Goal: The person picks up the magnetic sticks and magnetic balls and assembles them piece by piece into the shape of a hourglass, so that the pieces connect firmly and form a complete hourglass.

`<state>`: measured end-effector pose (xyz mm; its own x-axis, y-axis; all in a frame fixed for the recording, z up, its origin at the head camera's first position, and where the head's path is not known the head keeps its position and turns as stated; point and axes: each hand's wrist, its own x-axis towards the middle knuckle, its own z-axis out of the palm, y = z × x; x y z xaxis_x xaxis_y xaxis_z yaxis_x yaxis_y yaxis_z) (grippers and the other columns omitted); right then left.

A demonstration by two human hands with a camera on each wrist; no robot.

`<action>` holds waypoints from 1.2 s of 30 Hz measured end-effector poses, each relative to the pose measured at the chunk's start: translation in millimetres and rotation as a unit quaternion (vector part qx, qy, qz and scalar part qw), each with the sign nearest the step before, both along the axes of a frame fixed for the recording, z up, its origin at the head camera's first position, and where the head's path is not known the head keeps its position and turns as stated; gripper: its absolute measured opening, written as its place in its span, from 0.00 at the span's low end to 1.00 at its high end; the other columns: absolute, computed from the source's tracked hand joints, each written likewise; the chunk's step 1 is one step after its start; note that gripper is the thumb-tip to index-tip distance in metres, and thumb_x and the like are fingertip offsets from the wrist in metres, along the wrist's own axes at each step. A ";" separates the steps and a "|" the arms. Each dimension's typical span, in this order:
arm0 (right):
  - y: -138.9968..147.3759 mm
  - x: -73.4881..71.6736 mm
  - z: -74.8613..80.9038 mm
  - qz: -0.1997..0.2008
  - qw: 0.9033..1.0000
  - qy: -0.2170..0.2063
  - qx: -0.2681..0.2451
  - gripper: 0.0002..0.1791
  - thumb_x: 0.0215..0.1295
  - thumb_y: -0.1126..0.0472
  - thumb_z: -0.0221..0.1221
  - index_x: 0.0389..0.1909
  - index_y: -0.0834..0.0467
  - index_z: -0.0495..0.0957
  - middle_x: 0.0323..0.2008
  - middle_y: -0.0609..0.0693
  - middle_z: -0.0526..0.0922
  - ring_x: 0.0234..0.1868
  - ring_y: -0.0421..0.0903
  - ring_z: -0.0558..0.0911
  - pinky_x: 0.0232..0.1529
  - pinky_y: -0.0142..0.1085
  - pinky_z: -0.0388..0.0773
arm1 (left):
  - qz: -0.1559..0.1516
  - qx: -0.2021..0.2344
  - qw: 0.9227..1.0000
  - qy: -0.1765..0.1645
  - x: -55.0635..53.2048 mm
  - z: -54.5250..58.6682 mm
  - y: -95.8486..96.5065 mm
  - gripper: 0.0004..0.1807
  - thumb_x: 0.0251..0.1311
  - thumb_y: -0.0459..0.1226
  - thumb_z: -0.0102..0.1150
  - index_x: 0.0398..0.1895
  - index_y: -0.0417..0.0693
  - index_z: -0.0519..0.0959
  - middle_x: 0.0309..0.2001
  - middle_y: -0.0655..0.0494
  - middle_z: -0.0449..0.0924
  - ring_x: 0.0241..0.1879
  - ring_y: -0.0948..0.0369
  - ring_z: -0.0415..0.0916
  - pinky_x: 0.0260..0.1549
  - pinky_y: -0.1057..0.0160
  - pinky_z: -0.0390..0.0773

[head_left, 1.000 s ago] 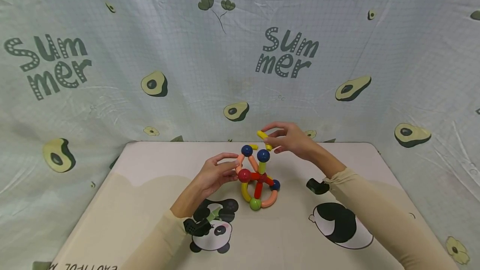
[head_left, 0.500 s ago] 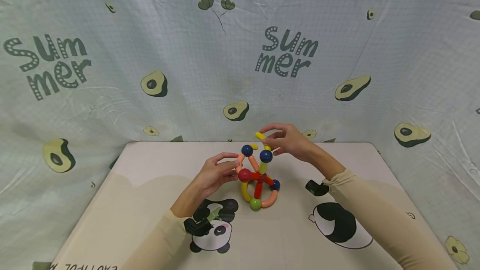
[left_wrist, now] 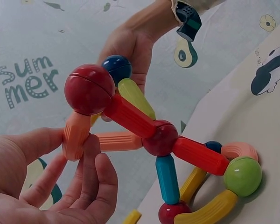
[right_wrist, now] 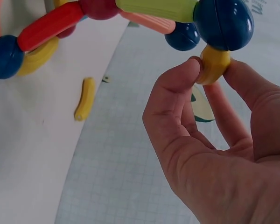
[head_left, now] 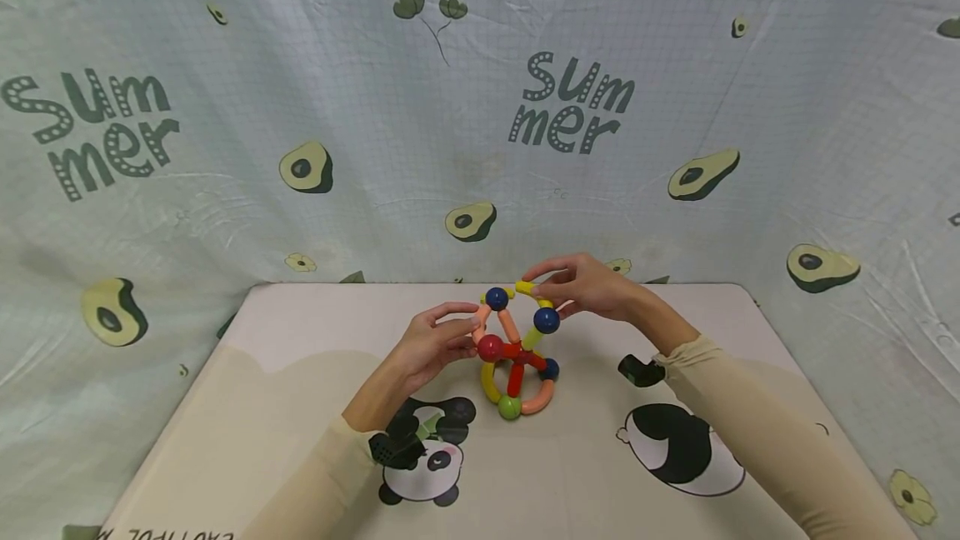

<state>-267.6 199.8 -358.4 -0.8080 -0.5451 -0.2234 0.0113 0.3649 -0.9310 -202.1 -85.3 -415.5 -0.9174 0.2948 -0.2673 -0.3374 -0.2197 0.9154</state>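
A magnetic ball-and-rod structure stands on the table, several rods radiating from a red center ball (left_wrist: 160, 137). My left hand (head_left: 427, 348) pinches its curved salmon rod (left_wrist: 76, 135), just below a large red ball (left_wrist: 89, 89). Between thumb and fingers, my right hand (head_left: 592, 288) pinches a curved yellow rod (right_wrist: 213, 65). One end of that rod meets a blue ball (right_wrist: 224, 23) on the lime rod (right_wrist: 156, 8), which leans right. Its other end points left toward a second blue ball (head_left: 497, 298). A green ball (head_left: 509, 407) sits low at the front.
A loose curved yellow rod (right_wrist: 85, 99) lies near the back edge of the white table (head_left: 300, 407). Behind the table hangs a cloth (head_left: 375, 107) printed with avocados. Panda drawings (head_left: 423, 473) mark the tabletop.
My right hand has lowered the yellow rod onto the blue ball and turned it leftward. The lime rod and its blue ball now tilt right. My left hand keeps its grip, nearly still.
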 end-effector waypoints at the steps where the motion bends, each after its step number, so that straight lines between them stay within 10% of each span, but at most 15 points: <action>1: 0.1 -0.5 -0.1 0.002 1.000 -0.002 0.001 0.21 0.72 0.59 0.64 0.63 0.58 0.79 0.49 0.58 0.85 0.44 0.55 0.82 0.47 0.47 0.84 | -0.001 0.000 1.000 0.001 -0.3 0.3 0.3 0.23 0.69 0.36 0.65 0.64 0.40 0.75 0.36 0.51 0.85 0.34 0.55 0.84 0.45 0.59 0.84; 36: -1.5 -10.2 -6.7 0.044 0.999 -0.027 -0.002 0.21 0.73 0.56 0.62 0.64 0.58 0.78 0.60 0.62 0.80 0.56 0.55 0.81 0.56 0.53 0.80 | 0.001 -0.010 1.000 0.005 1.8 4.2 0.1 0.21 0.69 0.37 0.65 0.63 0.41 0.76 0.37 0.51 0.86 0.36 0.56 0.86 0.46 0.59 0.84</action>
